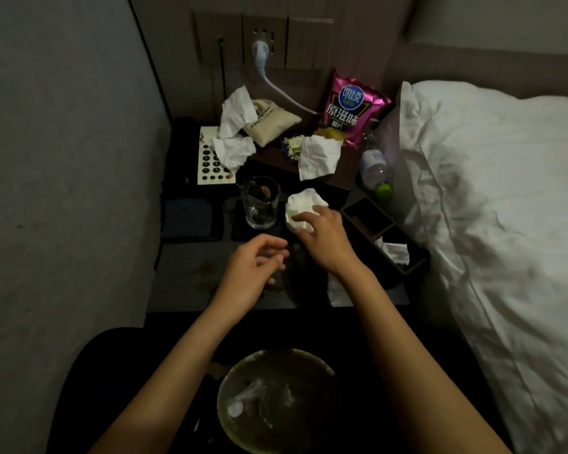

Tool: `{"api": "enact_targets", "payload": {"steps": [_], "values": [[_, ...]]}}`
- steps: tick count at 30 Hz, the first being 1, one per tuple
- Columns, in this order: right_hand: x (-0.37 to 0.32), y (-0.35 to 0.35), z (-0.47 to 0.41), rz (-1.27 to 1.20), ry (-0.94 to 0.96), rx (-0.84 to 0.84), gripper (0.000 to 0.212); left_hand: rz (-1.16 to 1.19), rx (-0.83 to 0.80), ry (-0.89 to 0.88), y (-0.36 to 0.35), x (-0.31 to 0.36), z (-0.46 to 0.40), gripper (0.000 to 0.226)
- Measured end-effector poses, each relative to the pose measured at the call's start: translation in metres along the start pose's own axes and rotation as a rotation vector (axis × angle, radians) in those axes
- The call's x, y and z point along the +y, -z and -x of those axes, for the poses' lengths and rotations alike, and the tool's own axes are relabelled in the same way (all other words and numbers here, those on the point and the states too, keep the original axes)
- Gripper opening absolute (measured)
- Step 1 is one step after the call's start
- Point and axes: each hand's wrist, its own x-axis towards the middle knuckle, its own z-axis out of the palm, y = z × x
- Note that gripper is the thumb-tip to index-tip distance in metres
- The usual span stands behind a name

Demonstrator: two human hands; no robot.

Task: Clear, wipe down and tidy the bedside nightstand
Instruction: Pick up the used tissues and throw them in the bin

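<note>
Dim light falls on a cluttered bedside worktop (184,280) wedged between a grey wall and the bed (492,198). Toward the back lie crumpled tissues (235,114), a pink crisp bag (350,108) and a small water bottle (374,168) tipped against the pillow; a glass tumbler (261,203) stands nearer the middle. Just to the right of the tumbler sits a balled-up white tissue (304,208), and the right hand (322,237) lies on its near side, fingers spread and curling over it, touching but not clearly closed round it. The tissue lies straight ahead of that hand, away from the person. The left hand (253,273) hovers nearer the front edge, fingers loosely curled and holding nothing, farther from the tissue. A lined waste bin (276,401) waits below, between the forearms, so I'd judge the right hand the natural one to lift the ball and draw it back there.
</note>
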Motion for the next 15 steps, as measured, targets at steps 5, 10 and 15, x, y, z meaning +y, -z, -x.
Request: {"api": "enact_targets", "payload": {"steps": [5, 10, 15], "values": [[0.007, -0.008, -0.017, 0.103, -0.041, -0.064, 0.041, 0.047, 0.001, 0.051, -0.002, 0.001, -0.012, 0.03], [-0.009, 0.014, 0.009, -0.397, 0.03, 0.196, 0.037, 0.186, 0.041, 0.145, -0.008, 0.014, -0.032, 0.029], [-0.039, 0.04, 0.036, -0.538, 0.214, 0.185, 0.02, 0.426, 0.041, 0.132, -0.012, 0.041, -0.046, 0.023]]}}
